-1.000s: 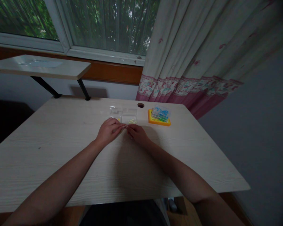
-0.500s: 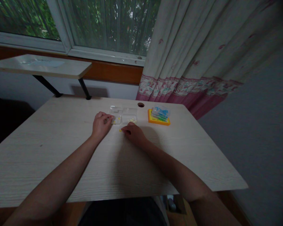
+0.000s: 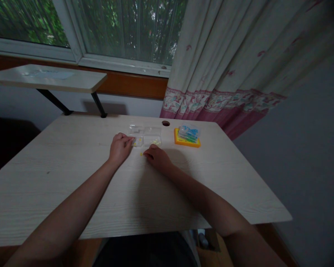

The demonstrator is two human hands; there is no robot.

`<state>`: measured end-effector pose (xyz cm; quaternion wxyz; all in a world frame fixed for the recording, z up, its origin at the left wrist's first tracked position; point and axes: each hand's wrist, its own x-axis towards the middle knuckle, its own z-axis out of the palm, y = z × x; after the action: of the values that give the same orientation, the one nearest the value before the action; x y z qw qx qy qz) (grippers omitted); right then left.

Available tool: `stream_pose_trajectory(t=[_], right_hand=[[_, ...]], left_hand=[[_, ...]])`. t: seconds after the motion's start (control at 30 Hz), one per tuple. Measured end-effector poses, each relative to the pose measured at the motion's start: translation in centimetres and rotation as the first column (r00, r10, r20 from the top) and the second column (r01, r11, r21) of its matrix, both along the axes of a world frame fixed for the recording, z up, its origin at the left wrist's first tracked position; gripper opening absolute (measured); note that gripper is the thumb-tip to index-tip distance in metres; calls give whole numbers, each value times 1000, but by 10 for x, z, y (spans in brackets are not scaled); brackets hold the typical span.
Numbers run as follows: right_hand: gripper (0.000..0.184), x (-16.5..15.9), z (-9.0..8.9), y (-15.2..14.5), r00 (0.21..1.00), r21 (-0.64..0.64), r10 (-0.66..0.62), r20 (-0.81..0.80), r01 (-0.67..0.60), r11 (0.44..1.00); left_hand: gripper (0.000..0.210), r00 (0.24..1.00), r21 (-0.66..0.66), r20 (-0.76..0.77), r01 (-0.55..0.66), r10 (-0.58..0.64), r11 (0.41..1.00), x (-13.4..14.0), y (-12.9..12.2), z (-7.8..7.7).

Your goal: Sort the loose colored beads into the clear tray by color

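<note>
Yellow bit (image 3: 141,154) at tips of my R hand (image 3: 159,158), left side

Just below mid-frame: my R thumb & forefinger are pinched tog. on the yellow bit, which pokes out to the left of the tips. R hand's def. nearer; my L hand (image 3: 119,149) is up & left of it, apart. L thumb & forefinger tips nearly meet at the left side of the left case (image 3: 142,142). View's dim & small, so can't tell the bit's long axis or if L has hold of anything. Both cases sit open side by side: left case up-left of the bit, w/ a few yellow specks; right case (image 3: 147,141) up-right, just above R knuckles, w/ more yellow pieces (image 3: 156,142). Farther, right of centre: orange box (image 3: 187,144) w/ clear boxes (image 3: 189,132) on top. Beyond, upper mid: round desk hole (image 3: 166,123).
</note>
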<state>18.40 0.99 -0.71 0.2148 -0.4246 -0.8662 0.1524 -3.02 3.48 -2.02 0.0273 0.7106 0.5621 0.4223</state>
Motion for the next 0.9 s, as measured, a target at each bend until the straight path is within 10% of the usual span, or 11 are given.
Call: stream_pose_trajectory(t=[0.4,0.9], right_hand=[[11,11,4,12,927,-166,-144,-345,91,982],[34,16,5,15,813,-490,-266,-518,-28,871]], left_hand=[[33,999,36,-4,39,-38,999,2,-3,4],[29,898,76,-226,402,-377,912,26,-26,19]])
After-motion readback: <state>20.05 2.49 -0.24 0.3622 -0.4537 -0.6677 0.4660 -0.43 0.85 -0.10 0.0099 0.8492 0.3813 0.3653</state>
